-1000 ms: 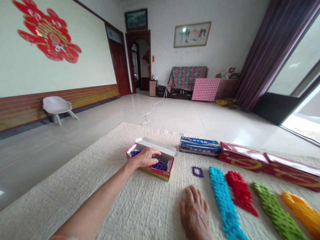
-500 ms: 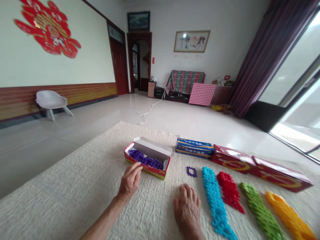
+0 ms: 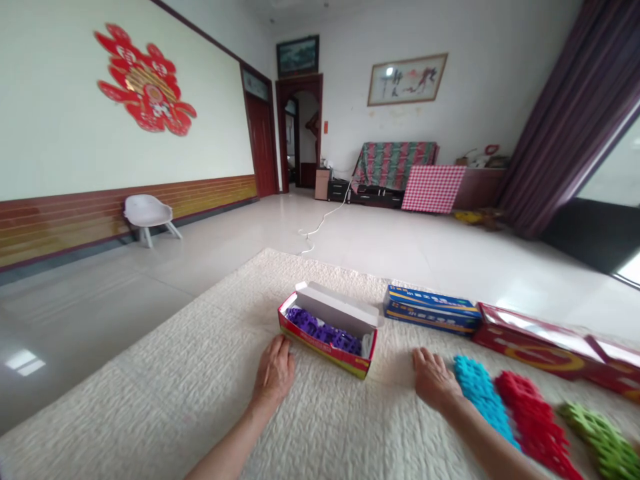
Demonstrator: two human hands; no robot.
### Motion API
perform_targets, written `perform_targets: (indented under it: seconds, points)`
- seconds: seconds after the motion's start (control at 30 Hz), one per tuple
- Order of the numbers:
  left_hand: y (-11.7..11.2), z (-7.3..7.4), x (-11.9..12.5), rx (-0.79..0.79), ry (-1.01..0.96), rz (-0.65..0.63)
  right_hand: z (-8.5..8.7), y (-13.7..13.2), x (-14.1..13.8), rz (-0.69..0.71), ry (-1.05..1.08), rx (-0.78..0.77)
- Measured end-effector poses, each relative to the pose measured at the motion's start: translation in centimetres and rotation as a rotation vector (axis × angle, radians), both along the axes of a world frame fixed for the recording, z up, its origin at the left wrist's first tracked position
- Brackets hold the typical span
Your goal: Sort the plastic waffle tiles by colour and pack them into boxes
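An open red box (image 3: pixel 325 347) with a white flap holds purple plastic pieces (image 3: pixel 324 329) on a cream mat (image 3: pixel 200 393). My left hand (image 3: pixel 274 373) rests on the mat just left of the box's near corner, fingers lying flat with nothing in them. My right hand (image 3: pixel 433 379) lies flat on the mat right of the box, close beside a strip of cyan pieces (image 3: pixel 483 397). A purple piece seen earlier is hidden, probably under my right hand.
Rows of red pieces (image 3: pixel 535 420) and green pieces (image 3: pixel 600 440) lie right of the cyan strip. A blue box (image 3: pixel 431 309) and long red boxes (image 3: pixel 540 340) line the mat's far edge. A white chair (image 3: pixel 147 215), a white cable (image 3: pixel 320 220) and covered furniture (image 3: pixel 395 163) stand beyond.
My left hand came out of the box and settled on the mat beside it. My right hand moved up to where the single purple piece lay. The view swung left.
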State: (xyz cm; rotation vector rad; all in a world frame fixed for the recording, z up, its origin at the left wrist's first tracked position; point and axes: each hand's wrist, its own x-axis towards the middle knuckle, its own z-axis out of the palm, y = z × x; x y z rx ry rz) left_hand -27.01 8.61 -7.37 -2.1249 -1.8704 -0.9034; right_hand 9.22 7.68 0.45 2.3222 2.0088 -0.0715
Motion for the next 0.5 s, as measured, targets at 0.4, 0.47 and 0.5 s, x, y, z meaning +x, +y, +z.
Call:
perform_targets:
  seconds: [0.4,0.47,0.5]
  points:
    - [-0.8,1.6,0.7,-0.059,0.016,0.031,5.9,1.6,-1.0,0.179,0.176,0.211]
    - [-0.8,1.4,0.7,-0.044,0.017,0.028,7.4,1.7,-3.8,0.303,0.256,0.287]
    - [-0.8,1.4,0.7,-0.034,0.017,0.024,8.0,1.7,-5.4,0.370,0.293,0.302]
